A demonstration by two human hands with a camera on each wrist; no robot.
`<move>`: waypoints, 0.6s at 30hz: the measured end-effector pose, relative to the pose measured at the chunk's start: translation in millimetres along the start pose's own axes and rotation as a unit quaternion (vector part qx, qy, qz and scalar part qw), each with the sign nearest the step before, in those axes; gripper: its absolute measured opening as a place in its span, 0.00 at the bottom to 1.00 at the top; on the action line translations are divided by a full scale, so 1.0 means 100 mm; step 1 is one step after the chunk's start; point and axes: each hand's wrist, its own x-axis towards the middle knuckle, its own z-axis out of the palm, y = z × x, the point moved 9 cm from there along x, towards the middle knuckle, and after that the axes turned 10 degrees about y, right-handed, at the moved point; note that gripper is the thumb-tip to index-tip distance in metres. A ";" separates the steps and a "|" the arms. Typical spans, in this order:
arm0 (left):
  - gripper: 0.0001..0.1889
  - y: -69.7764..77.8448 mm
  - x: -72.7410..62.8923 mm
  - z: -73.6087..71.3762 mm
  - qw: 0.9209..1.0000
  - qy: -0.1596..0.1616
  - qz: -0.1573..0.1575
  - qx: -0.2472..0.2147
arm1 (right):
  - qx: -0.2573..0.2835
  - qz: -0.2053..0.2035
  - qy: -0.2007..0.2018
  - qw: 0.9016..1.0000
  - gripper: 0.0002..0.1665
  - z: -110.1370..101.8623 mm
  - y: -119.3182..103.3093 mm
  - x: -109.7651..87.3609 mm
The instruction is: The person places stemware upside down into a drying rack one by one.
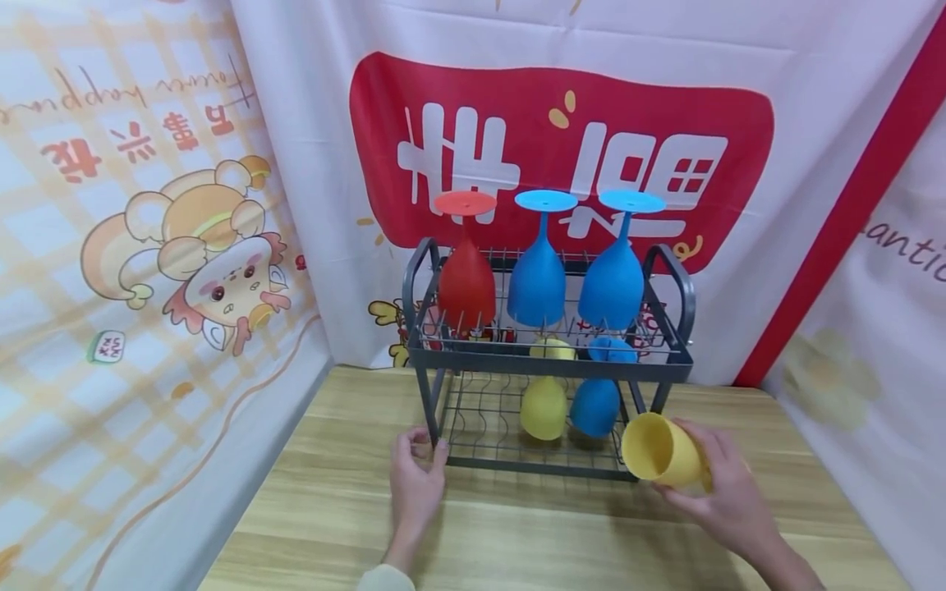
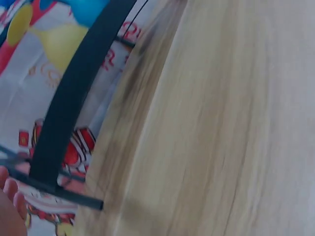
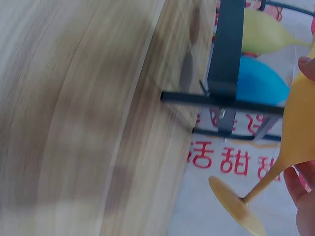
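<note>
My right hand (image 1: 720, 484) grips a yellow plastic goblet (image 1: 665, 451) by its bowl, just off the rack's front right corner. The goblet is tilted, mouth facing left and toward me; its stem and foot (image 3: 236, 209) show in the right wrist view. A dark two-tier dish rack (image 1: 547, 363) stands on the table, and my left hand (image 1: 417, 480) holds its lower front left corner with thumb and fingers. Upside down on the upper tier are a red goblet (image 1: 467, 287) and two blue goblets (image 1: 537, 287). Below hang a yellow-green goblet (image 1: 544, 410) and a blue goblet (image 1: 595, 408).
A wood-grain table (image 1: 517, 525) lies under the rack. Behind it hangs a white printed cloth with a red panel (image 1: 562, 156). Another printed cloth (image 1: 148, 328) rises on the left, and one (image 1: 872, 353) closes off the right side.
</note>
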 end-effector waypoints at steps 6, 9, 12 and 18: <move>0.13 0.42 -0.21 0.10 0.993 -0.022 0.098 -0.062 | -0.019 -0.068 -0.003 0.998 0.60 0.14 -0.34 0.01; 0.14 0.60 -0.31 0.23 0.987 -0.077 0.113 -0.079 | -0.025 -0.107 -0.009 0.994 0.63 0.24 -0.50 0.01; 0.19 0.74 -0.42 0.40 0.979 -0.153 0.107 -0.077 | -0.030 -0.127 -0.029 0.991 0.65 0.32 -0.64 0.00; 0.35 1.00 -0.60 0.67 0.953 -0.278 0.110 -0.049 | -0.034 -0.150 -0.061 0.986 0.65 0.47 -0.90 -0.01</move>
